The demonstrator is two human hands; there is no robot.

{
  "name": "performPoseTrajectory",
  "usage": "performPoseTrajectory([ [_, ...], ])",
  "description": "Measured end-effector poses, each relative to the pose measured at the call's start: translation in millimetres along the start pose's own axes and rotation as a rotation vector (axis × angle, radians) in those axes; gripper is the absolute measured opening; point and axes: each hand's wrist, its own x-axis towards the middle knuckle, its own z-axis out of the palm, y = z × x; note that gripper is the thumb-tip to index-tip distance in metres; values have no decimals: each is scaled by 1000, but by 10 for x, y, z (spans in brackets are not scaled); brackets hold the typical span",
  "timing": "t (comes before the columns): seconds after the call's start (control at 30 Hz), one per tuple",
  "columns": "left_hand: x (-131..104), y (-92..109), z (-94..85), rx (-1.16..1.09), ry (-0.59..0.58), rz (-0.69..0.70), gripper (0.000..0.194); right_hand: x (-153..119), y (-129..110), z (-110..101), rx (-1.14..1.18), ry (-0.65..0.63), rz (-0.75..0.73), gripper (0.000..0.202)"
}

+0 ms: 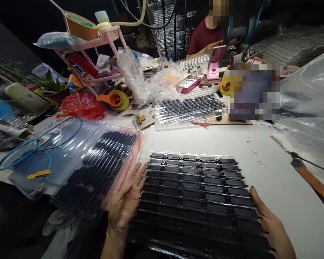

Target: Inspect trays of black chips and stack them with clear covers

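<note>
A clear plastic tray (145, 155) filled with rows of black comb-like connector parts (189, 187) is held between my two hands, tilted over the front of the white table. My left hand (126, 201) grips the tray's left edge, its fingers partly under the clear rim. On the opposite edge my right hand (270, 219) presses with the thumb on top, its other fingers hidden below. Just left of my left hand lies a plastic bag (108, 158) with rows of similar dark parts inside and a red strip along its edge.
Another clear tray (162, 124) with dark parts lies farther back. A pink rack (89, 43), red bag (82, 105), orange tape dispenser (110, 99) and yellow cup (226, 81) stand behind. A blue cable (21, 144) crosses the left side. An orange-handled tool (310, 183) lies right. A person (205, 36) sits opposite.
</note>
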Motion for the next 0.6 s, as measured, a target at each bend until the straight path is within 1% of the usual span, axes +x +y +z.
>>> performPoseTrajectory([
  [0.07, -1, -5, 13, -4, -5, 3, 52, 5, 13, -27, 19, 82, -120, 40],
  [0.1, -4, -8, 18, -1, -8, 5, 52, 7, 11, -52, 10, 93, -130, 43],
  [0.17, -10, -15, 20, 5, -28, 3, 53, 1, -1, -80, -19, 95, -93, 46],
  [0.2, -14, -18, 14, -1, -51, 1, 53, -9, -9, -65, -21, 95, -74, 44],
  [0.27, -19, -18, -14, -51, -123, 6, 53, -39, -28, 45, 20, 62, -51, 30],
  [0.33, -18, -8, -60, -127, -225, -12, 52, -78, -56, 226, 85, -31, 18, 12],
  [0.4, -15, 9, -103, -199, -310, -54, 52, -111, -91, 406, 127, -124, 99, 16],
  [0.47, -14, 24, -127, -254, -354, -99, 52, -126, -122, 526, 146, -149, 128, 22],
  [0.53, -21, 35, -126, -293, -349, -110, 52, -124, -139, 576, 165, -145, 107, 25],
  [0.6, -32, 44, -108, -296, -318, -115, 51, -113, -143, 585, 201, -164, 101, 27],
])
